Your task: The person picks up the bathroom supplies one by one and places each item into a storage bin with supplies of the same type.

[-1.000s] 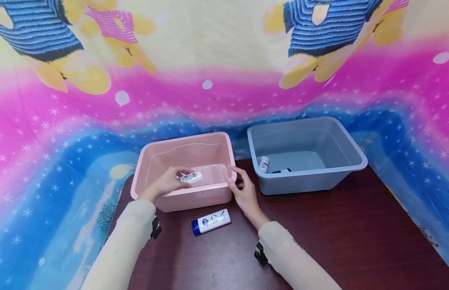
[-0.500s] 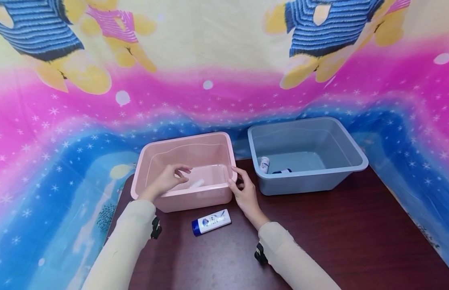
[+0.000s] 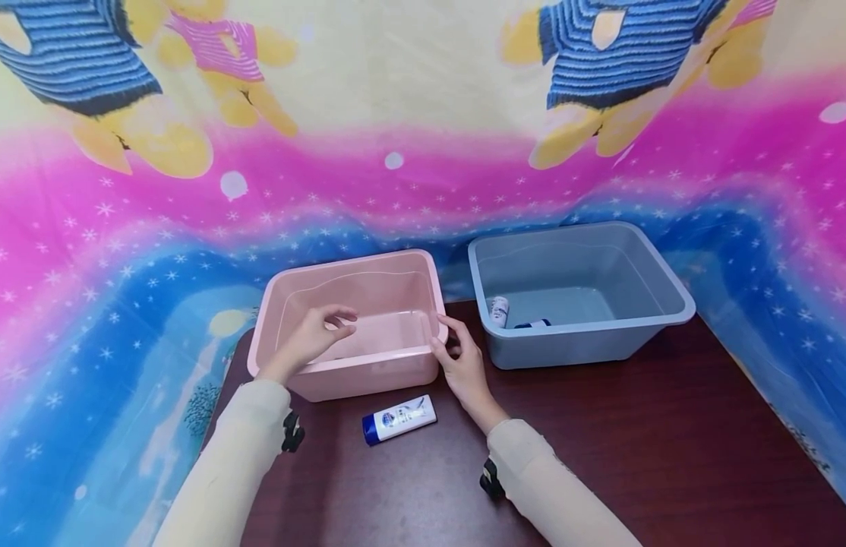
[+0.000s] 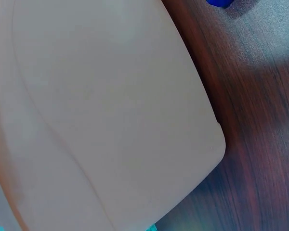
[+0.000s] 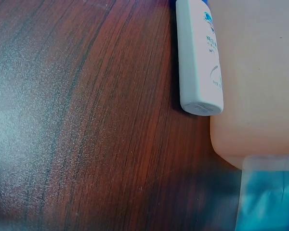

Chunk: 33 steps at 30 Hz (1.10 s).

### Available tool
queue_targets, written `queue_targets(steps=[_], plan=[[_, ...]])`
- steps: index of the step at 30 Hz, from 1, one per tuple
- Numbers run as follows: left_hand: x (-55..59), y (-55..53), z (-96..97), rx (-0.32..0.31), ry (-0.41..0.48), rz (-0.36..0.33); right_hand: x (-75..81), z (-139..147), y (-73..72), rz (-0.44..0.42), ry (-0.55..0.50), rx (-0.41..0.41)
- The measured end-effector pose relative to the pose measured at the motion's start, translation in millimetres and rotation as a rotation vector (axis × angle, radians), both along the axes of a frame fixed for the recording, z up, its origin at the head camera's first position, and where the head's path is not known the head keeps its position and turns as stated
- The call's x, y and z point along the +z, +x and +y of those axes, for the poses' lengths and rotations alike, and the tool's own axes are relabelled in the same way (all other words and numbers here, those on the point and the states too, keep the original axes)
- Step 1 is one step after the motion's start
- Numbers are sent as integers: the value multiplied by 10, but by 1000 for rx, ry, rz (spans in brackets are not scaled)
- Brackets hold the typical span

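My left hand (image 3: 317, 336) hovers over the inside of the pink plastic bin (image 3: 371, 372), its fingers relaxed and apart with nothing between them. At the bin's near right corner, my right hand (image 3: 462, 361) pinches the rim between thumb and fingers. In front of the bin a white bottle with a blue cap (image 3: 399, 419) lies on its side. The right wrist view shows the same white bottle (image 5: 197, 62) beside the bin's outer wall (image 5: 255, 96). The left wrist view is mostly filled by the bin's wall (image 4: 125, 106). The bin's near wall hides part of its floor.
A grey-blue bin (image 3: 566, 342) stands to the right, holding a small white bottle (image 3: 499, 310) and a dark-blue-and-white item (image 3: 532, 324) partly hidden by the wall. Both bins stand on a dark wooden table (image 3: 601, 433). A patterned cloth (image 3: 423, 175) hangs behind.
The left hand has let go of a white tube, which dropped into the pink bin and is now out of sight behind its near wall. The right hand stays on the rim.
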State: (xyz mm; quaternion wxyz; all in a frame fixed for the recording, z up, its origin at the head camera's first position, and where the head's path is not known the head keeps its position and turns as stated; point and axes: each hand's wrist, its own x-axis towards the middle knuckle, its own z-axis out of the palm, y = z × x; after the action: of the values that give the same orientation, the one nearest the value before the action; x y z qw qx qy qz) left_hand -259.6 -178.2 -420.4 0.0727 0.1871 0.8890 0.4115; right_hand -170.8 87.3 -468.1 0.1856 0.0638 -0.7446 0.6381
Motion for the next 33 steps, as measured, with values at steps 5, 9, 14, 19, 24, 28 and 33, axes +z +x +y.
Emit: queue_targets(steps=[5,9,14,19,24,28,33], plan=[[5,27,-15,28,6,-1,12,-4,5,-4,-5,-4],[-3,53,-32,40,18,18,24,-8,16,-16,-9,-8],[49,126,-29,49,33,67,29,-13,18,-13,-13,-3],[131,205,-1,46,34,100,20,-12,15,-13,-17,-3],[173,278,8,30,38,142,5,-7,8,-10,-21,6],[218,317,28,11,41,166,3,-5,3,-9,-21,8],[297,364,57,-2,40,191,0,-2,1,-9,-27,11]])
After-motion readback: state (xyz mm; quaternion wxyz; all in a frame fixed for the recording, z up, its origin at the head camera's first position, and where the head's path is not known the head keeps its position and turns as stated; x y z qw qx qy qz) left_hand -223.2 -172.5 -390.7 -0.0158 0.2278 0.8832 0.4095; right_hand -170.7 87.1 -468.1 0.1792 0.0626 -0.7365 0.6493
